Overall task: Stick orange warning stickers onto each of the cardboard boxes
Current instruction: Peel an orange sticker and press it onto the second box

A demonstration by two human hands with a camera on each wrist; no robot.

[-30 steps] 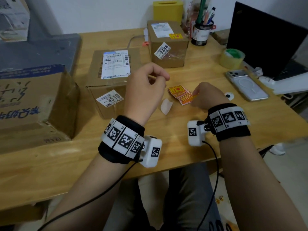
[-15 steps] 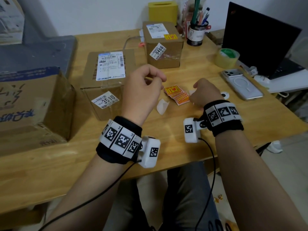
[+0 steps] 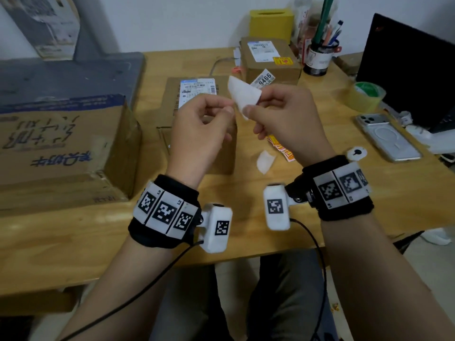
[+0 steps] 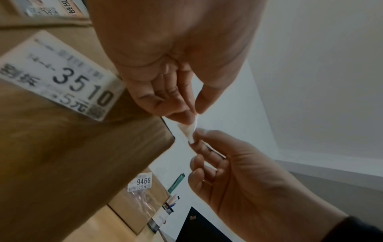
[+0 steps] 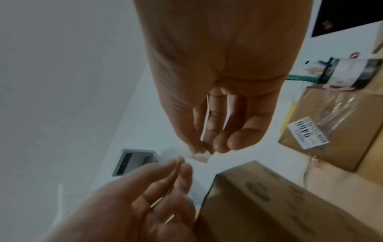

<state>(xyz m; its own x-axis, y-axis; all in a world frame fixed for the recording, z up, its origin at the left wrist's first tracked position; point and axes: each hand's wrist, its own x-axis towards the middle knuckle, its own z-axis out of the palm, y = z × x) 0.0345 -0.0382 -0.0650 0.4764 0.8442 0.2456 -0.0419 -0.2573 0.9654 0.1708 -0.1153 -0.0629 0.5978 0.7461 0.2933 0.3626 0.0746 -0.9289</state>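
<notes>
Cardboard boxes first: the big brown cardboard box with blue printed characters (image 3: 61, 143) fills the left of the head view, the medium brown cardboard box with the white shipping label (image 3: 197, 94) sits at centre, mostly behind the hands, its "3510" tag clear in the left wrist view (image 4: 60, 78). The small brown cardboard box tagged "9466" (image 3: 270, 62) stands at upper centre and it carries an orange warning sticker (image 3: 282, 61) on its top. All of this rests on the light wooden table (image 3: 73, 242).

Now the hands, raised above the table in mid-frame. The left hand (image 3: 199, 129) has thumb and forefinger closed together on the left edge of a white curled sticker sheet (image 3: 243, 96). The right hand (image 3: 285, 119) pinches that same sheet from the right, thumb on the near face. Its orange side isn't showing from here.

Lower, peeking out under the right hand, the fanned pile of orange warning stickers (image 3: 283, 148) lies on the table, and just left of it a small white peeled backing paper (image 3: 265, 161) lies curled.
</notes>
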